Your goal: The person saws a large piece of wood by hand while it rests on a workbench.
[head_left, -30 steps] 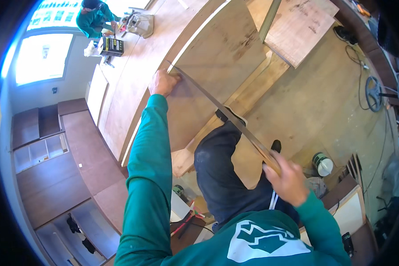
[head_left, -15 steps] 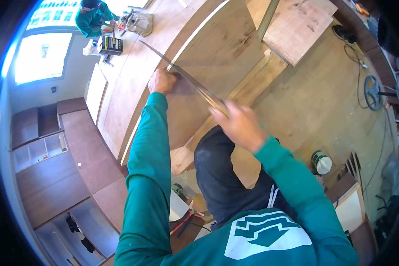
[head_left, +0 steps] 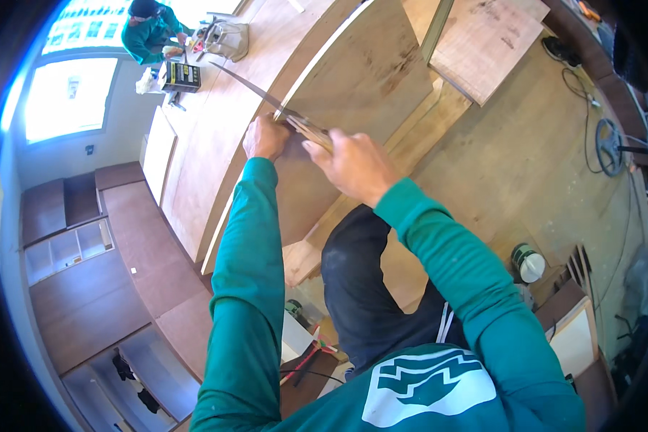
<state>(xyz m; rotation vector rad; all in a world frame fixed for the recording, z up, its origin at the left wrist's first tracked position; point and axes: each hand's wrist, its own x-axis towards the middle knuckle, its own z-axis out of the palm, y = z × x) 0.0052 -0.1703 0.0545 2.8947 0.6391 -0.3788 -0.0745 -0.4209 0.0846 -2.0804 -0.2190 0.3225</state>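
Observation:
My right hand [head_left: 360, 165] is closed around the wooden handle of a handsaw [head_left: 250, 85]. The long, tapering blade points up and to the left, crossing the pale edge of a curved plywood panel [head_left: 360, 72]. Just below the blade, my left hand [head_left: 265, 137] grips that panel edge with curled fingers, close to the saw. The panel stands on edge beside the large plywood worktop [head_left: 216, 144]. Dark smudges mark its broad face. Where the teeth meet the wood is too small to make out.
A co-worker [head_left: 151, 32] in green stands at the worktop's far end, near a canvas bag [head_left: 227, 39] and a dark box [head_left: 181, 76]. Brown cabinets [head_left: 83, 288] line the left side. A green-and-white can [head_left: 529, 263] and a cable [head_left: 583, 93] lie on the floor at right.
My right hand has pushed the saw up and left, so its handle is now nearer my left hand and the panel edge. My left hand keeps its hold.

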